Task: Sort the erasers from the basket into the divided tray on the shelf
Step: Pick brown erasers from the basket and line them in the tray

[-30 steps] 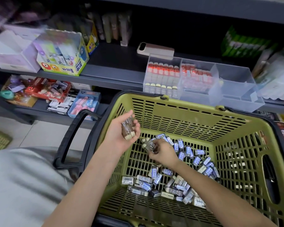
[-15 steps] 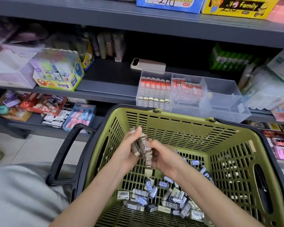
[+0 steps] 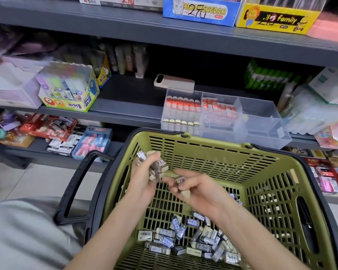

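Over the green basket (image 3: 213, 156), my left hand (image 3: 142, 182) grips a bunch of several brown-sleeved 2B erasers (image 3: 156, 165). Just to its right, my right hand (image 3: 195, 188) pinches a single 2B eraser (image 3: 180, 182), close to the bunch. A heap of loose erasers (image 3: 193, 240) with grey, blue and brown sleeves lies on the basket floor. On the shelf behind the basket stands the clear divided tray (image 3: 261, 121). Its left compartment holds rows of orange and brown erasers, the middle one holds orange erasers, and the right one looks empty.
A black basket handle (image 3: 76, 184) hangs down on the left. A phone (image 3: 174, 81) lies behind the tray. A glue box (image 3: 70, 88) sits left on the shelf, packets to the right. My grey-clad knee (image 3: 23, 230) is at lower left.
My right hand lifted an eraser from the heap up beside the bunch in my left hand. Both hands rose, and my view tilted upward, showing more of the shelves.
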`<control>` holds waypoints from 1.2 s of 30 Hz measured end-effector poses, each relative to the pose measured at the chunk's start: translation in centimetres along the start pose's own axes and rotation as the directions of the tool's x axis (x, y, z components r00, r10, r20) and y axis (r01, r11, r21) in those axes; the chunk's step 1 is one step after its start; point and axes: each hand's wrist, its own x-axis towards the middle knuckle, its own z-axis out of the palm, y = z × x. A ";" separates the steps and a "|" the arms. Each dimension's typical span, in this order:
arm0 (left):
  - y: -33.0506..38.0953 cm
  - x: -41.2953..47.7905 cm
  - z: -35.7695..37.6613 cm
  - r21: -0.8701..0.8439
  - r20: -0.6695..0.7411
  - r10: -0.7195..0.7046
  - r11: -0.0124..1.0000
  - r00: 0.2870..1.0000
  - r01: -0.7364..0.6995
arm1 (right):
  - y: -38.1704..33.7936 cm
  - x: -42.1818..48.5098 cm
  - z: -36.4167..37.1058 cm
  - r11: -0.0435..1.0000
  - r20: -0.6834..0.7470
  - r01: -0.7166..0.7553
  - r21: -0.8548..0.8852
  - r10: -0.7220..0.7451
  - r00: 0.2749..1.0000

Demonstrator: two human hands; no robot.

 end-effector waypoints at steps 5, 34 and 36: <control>0.6 -0.5 0.3 -0.063 0.076 -0.057 0.996 0.995 0.062 | -3.0 -2.2 -1.2 0.975 0.068 0.152 -0.161 -0.143 0.987; 9.3 5.6 4.2 -0.405 0.116 0.145 0.910 0.983 -0.086 | -14.3 9.9 5.0 0.041 0.189 0.214 -0.976 -0.332 0.924; 9.1 5.6 4.0 -0.391 0.137 0.140 0.917 0.981 -0.076 | -13.4 10.7 4.9 0.084 0.166 0.216 -0.973 -0.398 0.902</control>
